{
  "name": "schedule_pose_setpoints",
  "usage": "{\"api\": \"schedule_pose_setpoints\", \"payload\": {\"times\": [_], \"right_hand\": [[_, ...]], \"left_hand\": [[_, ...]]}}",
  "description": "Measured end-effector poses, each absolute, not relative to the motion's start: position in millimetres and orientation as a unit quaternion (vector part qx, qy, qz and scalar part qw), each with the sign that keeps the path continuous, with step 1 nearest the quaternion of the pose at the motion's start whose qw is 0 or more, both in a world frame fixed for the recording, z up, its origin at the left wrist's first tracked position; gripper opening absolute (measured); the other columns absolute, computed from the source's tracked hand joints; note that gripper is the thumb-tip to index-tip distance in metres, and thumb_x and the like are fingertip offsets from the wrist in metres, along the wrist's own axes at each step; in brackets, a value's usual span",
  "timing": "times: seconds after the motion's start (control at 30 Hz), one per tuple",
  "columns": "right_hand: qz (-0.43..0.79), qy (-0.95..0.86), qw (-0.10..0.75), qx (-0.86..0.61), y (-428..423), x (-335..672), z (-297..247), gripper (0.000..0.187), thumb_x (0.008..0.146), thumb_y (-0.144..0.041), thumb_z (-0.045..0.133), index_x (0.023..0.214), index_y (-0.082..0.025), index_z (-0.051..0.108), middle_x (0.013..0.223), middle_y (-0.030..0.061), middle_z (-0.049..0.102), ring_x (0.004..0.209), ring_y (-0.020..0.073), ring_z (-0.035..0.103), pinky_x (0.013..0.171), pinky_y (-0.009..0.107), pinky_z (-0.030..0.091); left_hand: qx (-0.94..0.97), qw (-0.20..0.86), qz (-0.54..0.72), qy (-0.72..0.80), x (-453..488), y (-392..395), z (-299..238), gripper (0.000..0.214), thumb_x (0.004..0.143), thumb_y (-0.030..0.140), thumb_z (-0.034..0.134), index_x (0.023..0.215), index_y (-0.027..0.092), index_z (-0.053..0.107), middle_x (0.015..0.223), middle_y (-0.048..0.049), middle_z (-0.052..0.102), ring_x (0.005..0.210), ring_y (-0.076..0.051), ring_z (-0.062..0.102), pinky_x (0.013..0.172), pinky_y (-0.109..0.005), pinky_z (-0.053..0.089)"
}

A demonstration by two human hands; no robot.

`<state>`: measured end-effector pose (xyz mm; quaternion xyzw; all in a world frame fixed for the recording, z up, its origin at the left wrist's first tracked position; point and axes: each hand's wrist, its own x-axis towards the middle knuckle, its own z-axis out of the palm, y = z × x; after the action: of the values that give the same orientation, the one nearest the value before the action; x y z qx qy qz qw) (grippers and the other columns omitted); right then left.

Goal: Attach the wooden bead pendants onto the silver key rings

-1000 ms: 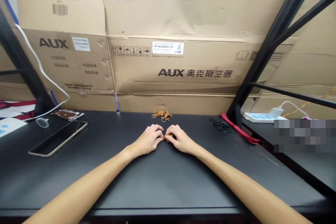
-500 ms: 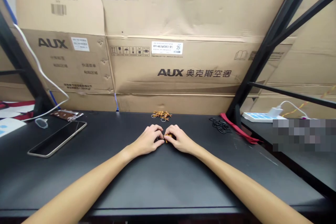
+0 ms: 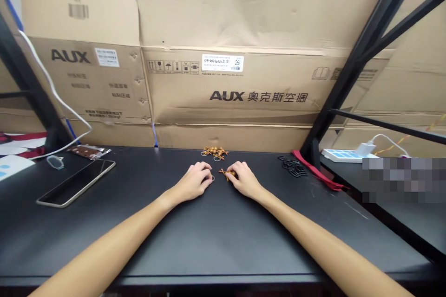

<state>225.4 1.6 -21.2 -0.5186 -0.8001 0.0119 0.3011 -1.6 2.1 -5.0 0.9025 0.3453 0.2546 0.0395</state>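
Observation:
My left hand [image 3: 197, 180] is closed, thumb against fingers, around a small metal ring [image 3: 213, 178] whose edge shows at the fingertips. A short way to its right, my right hand [image 3: 245, 179] pinches an amber-brown beaded charm [image 3: 223, 172]; part of the charm pokes out to the left of the fingers and the rest is covered. A gap of bare tabletop separates the two hands. Beyond them lies a small pile of similar beaded charms [image 3: 216, 151] with thin metal rings among them.
On the black table [image 3: 216, 241] a phone [image 3: 78, 183] lies left, near a brown packet [image 3: 88, 152] and a white cable [image 3: 66, 106]. Right are black loops [image 3: 294, 166], a red strap [image 3: 318, 174] and a black frame post [image 3: 343, 65]. Cardboard [image 3: 258, 23] walls the back.
My hands have moved apart, the left one to the left with the ring and the right one to the right with the beaded charm. More of the charm shows now.

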Motion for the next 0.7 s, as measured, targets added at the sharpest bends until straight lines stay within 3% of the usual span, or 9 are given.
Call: {"api": "schedule_pose_setpoints", "payload": {"times": [0.27, 0.47, 0.7], "right_hand": [[-0.051, -0.787, 0.248, -0.563, 7, 230, -22, 0.021, 0.093, -0.024, 0.045, 0.099, -0.020, 0.065, 0.099, 0.0075, 0.061, 0.090, 0.0201, 0.050, 0.078, 0.030, 0.040], [-0.052, -0.779, 0.230, -0.581, 9, 229, -21, 0.023, 0.094, -0.025, 0.043, 0.101, -0.021, 0.064, 0.102, 0.0070, 0.061, 0.092, 0.0196, 0.050, 0.078, 0.029, 0.039], [-0.056, -0.782, 0.250, -0.568, 9, 230, -22, 0.020, 0.092, -0.024, 0.045, 0.097, -0.021, 0.065, 0.098, 0.0080, 0.062, 0.089, 0.0212, 0.051, 0.075, 0.032, 0.040]], "left_hand": [[0.847, -0.076, 0.239, 0.469, -10, 19, -9, 0.014, 0.088, 0.020, 0.045, 0.092, 0.016, 0.058, 0.106, -0.0104, 0.058, 0.098, -0.024, 0.053, 0.084, -0.040, 0.042], [0.891, -0.110, 0.181, 0.401, 15, 33, -8, 0.030, 0.092, 0.025, 0.042, 0.119, 0.017, 0.053, 0.129, -0.0104, 0.054, 0.118, -0.025, 0.048, 0.097, -0.040, 0.037], [0.911, -0.077, 0.173, 0.366, 37, 46, -8, 0.030, 0.095, 0.028, 0.038, 0.116, 0.016, 0.055, 0.119, -0.0112, 0.061, 0.113, -0.023, 0.053, 0.095, -0.038, 0.039]]}}
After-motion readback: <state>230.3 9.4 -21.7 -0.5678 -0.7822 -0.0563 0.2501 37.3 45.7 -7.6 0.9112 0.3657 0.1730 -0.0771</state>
